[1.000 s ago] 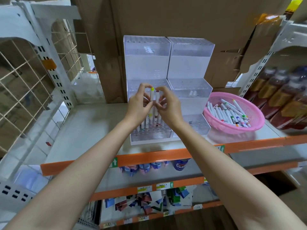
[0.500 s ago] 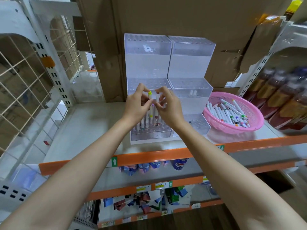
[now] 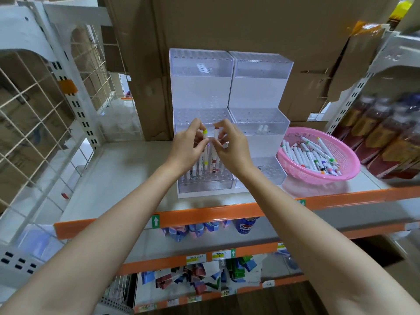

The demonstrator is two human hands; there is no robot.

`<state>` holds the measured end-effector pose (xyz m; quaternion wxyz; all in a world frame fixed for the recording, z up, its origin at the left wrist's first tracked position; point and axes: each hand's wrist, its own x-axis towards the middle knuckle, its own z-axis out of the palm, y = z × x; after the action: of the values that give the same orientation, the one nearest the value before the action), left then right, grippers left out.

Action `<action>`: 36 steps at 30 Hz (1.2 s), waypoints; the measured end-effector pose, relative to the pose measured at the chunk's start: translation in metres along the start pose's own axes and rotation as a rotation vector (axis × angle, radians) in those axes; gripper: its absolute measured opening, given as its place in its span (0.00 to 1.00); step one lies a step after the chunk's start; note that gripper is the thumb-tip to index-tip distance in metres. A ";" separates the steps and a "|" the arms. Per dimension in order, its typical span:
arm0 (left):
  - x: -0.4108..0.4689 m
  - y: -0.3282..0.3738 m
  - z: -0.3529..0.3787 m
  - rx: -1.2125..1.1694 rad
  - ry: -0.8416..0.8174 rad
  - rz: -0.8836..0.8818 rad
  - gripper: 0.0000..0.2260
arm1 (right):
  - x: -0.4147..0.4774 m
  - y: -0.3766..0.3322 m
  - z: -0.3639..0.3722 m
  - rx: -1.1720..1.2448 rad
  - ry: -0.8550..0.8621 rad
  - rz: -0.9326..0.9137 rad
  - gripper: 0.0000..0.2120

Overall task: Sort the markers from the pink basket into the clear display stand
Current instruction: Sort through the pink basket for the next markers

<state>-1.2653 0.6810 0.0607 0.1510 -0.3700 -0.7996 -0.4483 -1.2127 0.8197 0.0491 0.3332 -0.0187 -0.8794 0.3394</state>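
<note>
1. The left hand [image 3: 187, 148] pinched a slim white plastic marker with a yellow cap [image 3: 205, 133] near its top. The right hand [image 3: 234, 148] pinched a second white marker [image 3: 216, 133] the same way. Both markers stood upright over the lowest tier of the clear acrylic stepped display stand [image 3: 259, 87].
2. The markers looked light, stiff and smooth, so a fingertip pinch high on the barrel probably suited lowering them into holes.
3. More loose markers [image 3: 306, 155] lay heaped in the round pink plastic mesh basket [image 3: 350, 171], just beside the stand.
4. Markers already standing in that tier crowded the holes, while the grey shelf [image 3: 118, 173] lay open to the left.
</note>
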 end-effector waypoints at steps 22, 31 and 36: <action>-0.004 -0.004 0.009 0.270 -0.118 0.140 0.08 | -0.001 0.003 -0.006 -0.002 -0.010 -0.001 0.10; -0.008 -0.011 0.008 0.296 -0.048 0.139 0.09 | -0.004 0.004 -0.005 -0.047 -0.034 -0.009 0.09; -0.009 -0.013 0.010 0.372 -0.111 0.211 0.08 | -0.004 0.002 -0.003 -0.045 -0.054 -0.001 0.10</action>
<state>-1.2675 0.6813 0.0419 0.2183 -0.4414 -0.8326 -0.2536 -1.2085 0.8220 0.0470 0.3091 -0.0164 -0.8956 0.3195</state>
